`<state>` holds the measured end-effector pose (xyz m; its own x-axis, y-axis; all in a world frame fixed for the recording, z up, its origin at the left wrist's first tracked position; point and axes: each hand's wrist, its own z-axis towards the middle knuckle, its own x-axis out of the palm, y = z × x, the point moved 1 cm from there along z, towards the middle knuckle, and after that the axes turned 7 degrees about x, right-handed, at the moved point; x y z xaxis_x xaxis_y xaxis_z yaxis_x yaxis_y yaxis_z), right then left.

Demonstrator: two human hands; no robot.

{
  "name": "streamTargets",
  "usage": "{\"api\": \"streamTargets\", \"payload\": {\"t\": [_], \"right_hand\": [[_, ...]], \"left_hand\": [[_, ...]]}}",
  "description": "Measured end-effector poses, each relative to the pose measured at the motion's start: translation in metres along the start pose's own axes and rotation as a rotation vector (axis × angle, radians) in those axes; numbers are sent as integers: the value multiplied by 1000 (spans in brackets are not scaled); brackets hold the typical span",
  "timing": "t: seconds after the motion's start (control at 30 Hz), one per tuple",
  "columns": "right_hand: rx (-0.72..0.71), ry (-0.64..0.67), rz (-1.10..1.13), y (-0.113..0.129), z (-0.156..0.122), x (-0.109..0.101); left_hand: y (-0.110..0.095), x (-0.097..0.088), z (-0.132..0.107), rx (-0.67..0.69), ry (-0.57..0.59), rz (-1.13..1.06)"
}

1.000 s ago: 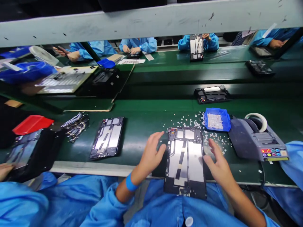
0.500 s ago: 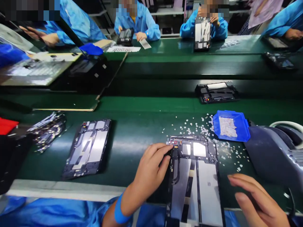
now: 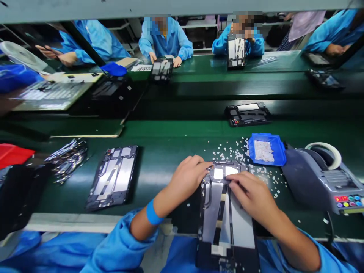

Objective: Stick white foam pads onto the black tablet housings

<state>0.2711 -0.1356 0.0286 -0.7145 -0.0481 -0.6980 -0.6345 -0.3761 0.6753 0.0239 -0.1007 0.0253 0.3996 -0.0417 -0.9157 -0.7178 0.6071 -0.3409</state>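
Observation:
An opened tablet chassis (image 3: 224,216) with silver plates lies lengthwise before me, hanging over the green bench's near edge. My left hand (image 3: 189,176) rests on its upper left corner, fingers curled and pressing at the top edge. My right hand (image 3: 250,195) lies on the chassis's upper middle, fingertips pressed together on a spot below the small silver squares. Whether anything small is pinched there I cannot make out. A blue wristband (image 3: 152,214) circles my left wrist.
A blue tray (image 3: 280,151) of small white pieces sits beyond the chassis, with white bits scattered around. A grey tape dispenser (image 3: 315,180) stands right. A second chassis (image 3: 113,176) and a pile of parts (image 3: 68,157) lie left. Other people work across the belt.
My right hand came in from the lower right onto the chassis's upper middle. The left hand shifted slightly along the top left corner. The view tilted back down.

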Motion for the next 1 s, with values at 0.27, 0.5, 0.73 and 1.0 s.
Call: {"api": "streamTargets", "payload": {"t": [0.27,0.5,0.73,1.0], "right_hand": [[89,62,25,4,9,0],[190,139,82,4,42,9],[409,451,481,15,65,34],[298,270,384,17,51,32]], "left_hand": [[-4,-18,18,117,200,84],[10,-11,13,181,24,-3],[2,9,-16,176,-384,-73],[-34,27,-23,-456,-412,-677]]}}
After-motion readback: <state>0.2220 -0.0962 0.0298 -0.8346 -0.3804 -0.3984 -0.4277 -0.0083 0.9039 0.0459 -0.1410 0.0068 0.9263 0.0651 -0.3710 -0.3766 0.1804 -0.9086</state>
